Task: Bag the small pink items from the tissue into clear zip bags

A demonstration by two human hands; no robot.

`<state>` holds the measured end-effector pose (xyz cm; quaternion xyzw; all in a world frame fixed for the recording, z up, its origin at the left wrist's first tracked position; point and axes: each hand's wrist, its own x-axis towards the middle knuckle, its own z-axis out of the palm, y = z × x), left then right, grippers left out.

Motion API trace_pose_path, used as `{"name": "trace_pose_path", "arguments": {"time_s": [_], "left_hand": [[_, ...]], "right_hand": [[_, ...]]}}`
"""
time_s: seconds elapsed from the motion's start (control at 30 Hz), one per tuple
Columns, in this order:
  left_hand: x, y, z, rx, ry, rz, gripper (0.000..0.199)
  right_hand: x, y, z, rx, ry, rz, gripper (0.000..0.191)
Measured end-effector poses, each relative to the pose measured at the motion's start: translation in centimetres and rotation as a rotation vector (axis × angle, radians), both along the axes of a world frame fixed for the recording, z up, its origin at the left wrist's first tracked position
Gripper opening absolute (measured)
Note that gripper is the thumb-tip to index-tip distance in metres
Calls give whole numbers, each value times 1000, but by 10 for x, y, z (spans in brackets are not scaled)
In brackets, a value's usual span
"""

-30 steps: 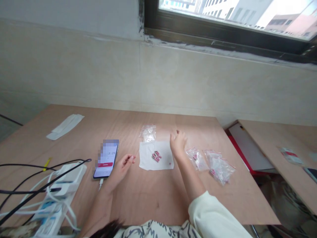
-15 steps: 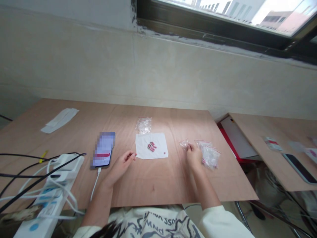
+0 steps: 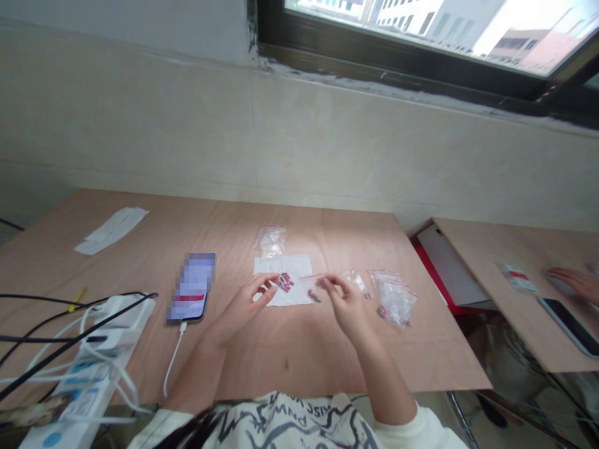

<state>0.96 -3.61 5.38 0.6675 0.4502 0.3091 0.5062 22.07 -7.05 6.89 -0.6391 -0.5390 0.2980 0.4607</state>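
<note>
Small pink-and-white pieces point(image 3: 286, 282) lie bunched on the white sheet point(image 3: 291, 298), and a clear zip bag point(image 3: 306, 284) with a red seal spans between my left hand point(image 3: 243, 307) and right hand point(image 3: 347, 305).

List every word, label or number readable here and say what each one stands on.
Phone screen: blurred out, unreadable.
Printed shirt: lettering upside down, too blurred to quote.
Red-marked packet on the side table: too small to read.
Pink-marked items on the white cloth: too small to read.
No text can be quoted.
</note>
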Motion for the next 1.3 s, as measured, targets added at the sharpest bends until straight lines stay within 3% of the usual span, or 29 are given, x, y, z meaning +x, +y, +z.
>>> {"name": "trace_pose_path", "arguments": {"time_s": [0.07,0.13,0.27,0.43,0.53,0.7,0.93,1.17,1.3], "left_hand": [[8,0,6,45,8,-94,22],[10,0,9,45,41,-158,18],[3,-4,11,25,121,-143,17],[-1,-13,13,4,147,-138,18],[0,-16,14,-53,111,-167,18],[-1,-17,10,-175,-30,-146,12],[0,-11,2,-192,-113,-82,12],[-1,-7,6,-191,-138,-99,14],[-5,-8,8,-161,-73,-25,16]], "right_hand": [[-19,1,-4,-63,123,225,19],[-31,4,-11,-73,190,291,18],[-41,6,-24,-34,154,219,15],[-54,-10,-24,65,-90,-14,15],[-65,-21,-18,-6,-138,97,19],[-75,-19,-16,-189,34,250,28],[-75,-4,-24,-265,163,280,30],[-72,5,-17,-321,384,362,22],[-71,4,-19,-325,297,286,19]]}}
